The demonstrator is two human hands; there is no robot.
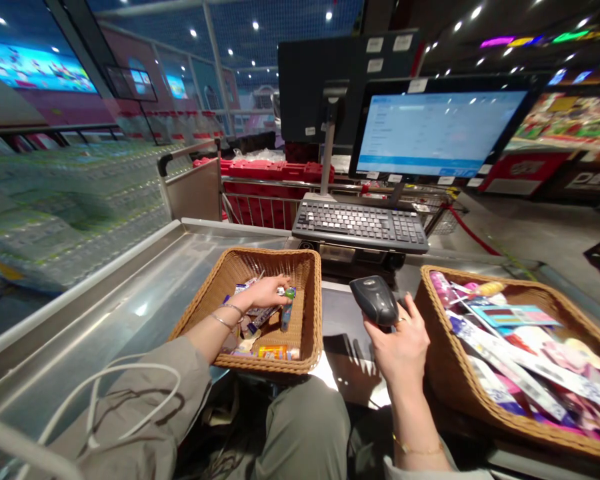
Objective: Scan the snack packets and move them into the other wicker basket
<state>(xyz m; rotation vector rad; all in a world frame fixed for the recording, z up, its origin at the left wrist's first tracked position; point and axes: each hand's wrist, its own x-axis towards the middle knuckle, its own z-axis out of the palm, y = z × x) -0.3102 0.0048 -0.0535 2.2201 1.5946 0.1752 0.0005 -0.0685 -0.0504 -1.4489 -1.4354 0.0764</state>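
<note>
Left hand [269,293]: pinches a green-topped tube [287,316], body hanging below, inside basket [315,307].
Right hand [404,339]: wrapped round scanner [375,299], head jutting ahead.

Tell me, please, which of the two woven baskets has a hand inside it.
The basket on the left: the left hand is inside it, whereas the basket on the right has no hand in it.

We look out from a single head-worn camera, forward and down across a metal counter [125,293], facing a keyboard [360,223]. On its near side, close to us, are the wearer's lap [305,427], left hand [269,293] and right hand [401,343]; far beyond the keyboard, our wide view reaches ceiling lights [329,15].
</note>
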